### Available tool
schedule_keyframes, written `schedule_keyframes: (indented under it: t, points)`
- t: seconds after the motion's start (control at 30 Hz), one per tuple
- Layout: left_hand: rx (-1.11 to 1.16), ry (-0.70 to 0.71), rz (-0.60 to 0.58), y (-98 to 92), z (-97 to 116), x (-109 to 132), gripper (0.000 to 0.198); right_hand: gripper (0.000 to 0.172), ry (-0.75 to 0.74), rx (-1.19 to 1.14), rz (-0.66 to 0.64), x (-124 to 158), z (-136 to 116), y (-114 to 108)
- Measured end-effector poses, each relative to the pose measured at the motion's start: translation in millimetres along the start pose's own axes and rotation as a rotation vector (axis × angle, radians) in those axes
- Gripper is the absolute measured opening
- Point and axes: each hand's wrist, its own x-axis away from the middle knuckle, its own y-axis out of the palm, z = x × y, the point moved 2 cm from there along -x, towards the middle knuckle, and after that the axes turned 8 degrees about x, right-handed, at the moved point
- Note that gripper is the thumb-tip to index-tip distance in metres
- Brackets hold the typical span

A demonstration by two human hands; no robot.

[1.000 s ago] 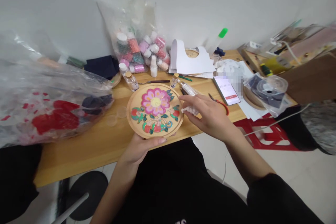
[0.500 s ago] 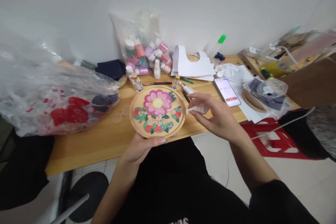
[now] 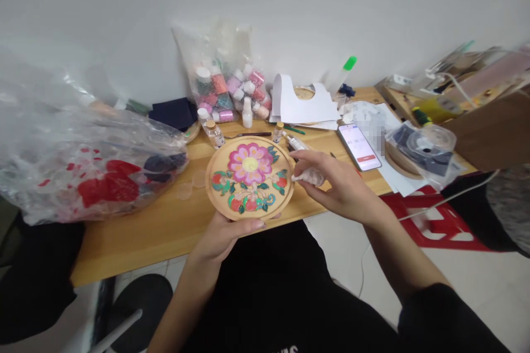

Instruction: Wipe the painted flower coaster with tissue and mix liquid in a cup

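My left hand point(image 3: 226, 234) grips the lower edge of a round wooden plate point(image 3: 217, 168), thumb on the front and the other fingers behind it. A pink flower, red fruits and green leaves decorate the plate's face, which tilts toward me. At the plate's right rim, my right hand point(image 3: 337, 185) pinches a crumpled white tissue point(image 3: 313, 176). The tissue's tip is at or very near the rim; I cannot tell whether they touch. Just behind the plate stand two small cork-topped glass bottles, one at left point(image 3: 215, 135) and one at right point(image 3: 277, 132).
A large plastic bag with red pieces point(image 3: 110, 182) covers the table's left side. Clear bags of coloured jars point(image 3: 232, 88) lean on the wall. A phone point(image 3: 359, 147), a white tube point(image 3: 297, 143) and a wrapped wooden ring point(image 3: 399, 157) lie to the right, near a cardboard box point(image 3: 492, 127).
The view has shifted very slightly. Both hands keep their grips, and the tissue stays at the plate's right rim.
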Motion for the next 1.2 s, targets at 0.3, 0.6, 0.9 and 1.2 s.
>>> schedule_keyframes:
  t: [0.3,0.6,0.9,1.2]
  points:
    - [-0.029,-0.01,-0.015,-2.5,0.9,-2.9,0.048,0.053,0.037,-0.05,-0.017,-3.6,2.2,4.5]
    - [-0.018,0.004,0.029,3.6,2.8,-1.3,0.046,0.051,0.101,-0.066,-0.089,-6.9,1.6,5.9]
    - [-0.049,-0.034,0.006,-4.8,-0.8,-3.8,0.051,0.051,0.133,-0.015,-0.09,-10.7,0.3,9.5]
    - [0.007,-0.047,0.071,5.4,-0.9,0.0,0.051,0.05,0.221,-0.005,-0.095,-11.7,3.2,14.5]
